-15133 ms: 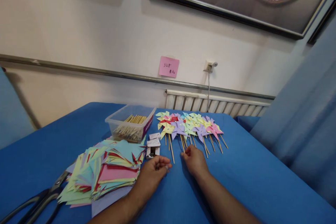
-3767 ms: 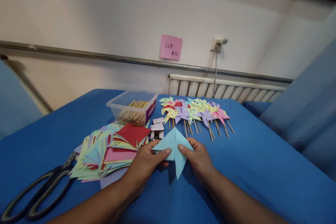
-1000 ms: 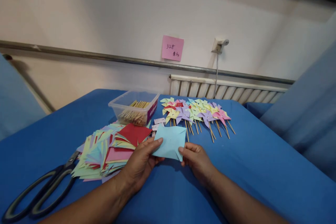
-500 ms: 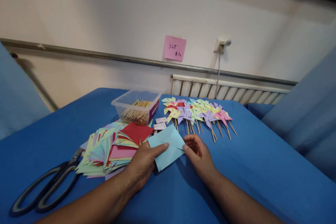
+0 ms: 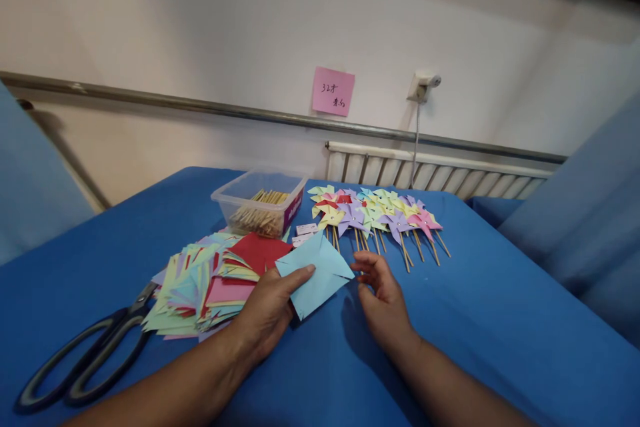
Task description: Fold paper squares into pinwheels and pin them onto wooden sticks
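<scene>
A light blue square of paper point(image 5: 323, 273), with slits cut in from its corners, is pinched in my left hand point(image 5: 273, 303), thumb on top and fingers underneath. My right hand point(image 5: 383, 297) hovers just off the paper's right corner, fingers curled loosely and apart, with nothing seen in them. Left of the paper lies a loose pile of coloured paper squares point(image 5: 200, 287), with a red sheet point(image 5: 260, 252) on top. Large dark-handled scissors point(image 5: 103, 347) rest at the pile's left, their blades partly hidden by the sheets.
A clear plastic box point(image 5: 240, 203) of wooden sticks stands behind the pile. Small white boxes point(image 5: 306, 229) sit beside it. Several finished paper pinwheels point(image 5: 375, 213) on sticks lie at the back right of the blue-covered table point(image 5: 480, 320). A radiator point(image 5: 435, 167) is behind.
My right hand has let go of the paper's right corner and moved slightly away from it. In my left hand the paper has turned a little.
</scene>
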The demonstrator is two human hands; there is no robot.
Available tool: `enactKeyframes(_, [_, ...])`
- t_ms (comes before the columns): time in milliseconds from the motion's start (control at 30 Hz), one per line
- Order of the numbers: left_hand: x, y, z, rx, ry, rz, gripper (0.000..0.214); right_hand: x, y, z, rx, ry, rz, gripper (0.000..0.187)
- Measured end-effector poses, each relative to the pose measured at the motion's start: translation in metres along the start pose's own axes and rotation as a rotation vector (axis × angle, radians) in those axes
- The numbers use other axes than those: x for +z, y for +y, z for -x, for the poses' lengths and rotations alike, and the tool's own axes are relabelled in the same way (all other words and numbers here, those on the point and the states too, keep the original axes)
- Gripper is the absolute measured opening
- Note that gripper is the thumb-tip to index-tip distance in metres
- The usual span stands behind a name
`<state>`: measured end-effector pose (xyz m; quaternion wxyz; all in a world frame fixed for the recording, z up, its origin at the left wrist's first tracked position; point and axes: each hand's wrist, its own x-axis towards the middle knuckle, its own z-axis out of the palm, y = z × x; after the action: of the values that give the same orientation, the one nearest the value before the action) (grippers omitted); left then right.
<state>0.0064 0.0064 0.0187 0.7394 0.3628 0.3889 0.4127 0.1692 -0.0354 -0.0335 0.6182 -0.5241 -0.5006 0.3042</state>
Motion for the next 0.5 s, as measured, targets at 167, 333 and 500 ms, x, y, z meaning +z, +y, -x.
enactKeyframes(167, [0.0001,-0.0005,0.0005,0.003,0.011,0.004,0.037,0.0017,0.0034,-0.0033,0.202,0.049,-0.128,0.036])
enactKeyframes(333, [0.0003,-0.0002,0.0003,-0.007,0.034,0.006,0.039,0.003,0.0033,-0.002,0.17,0.024,-0.129,0.033])
enactKeyframes(500, [-0.0015,0.0012,-0.0007,-0.03,0.002,-0.009,0.041,-0.0006,0.0005,-0.0021,0.031,-0.047,-0.065,0.039])
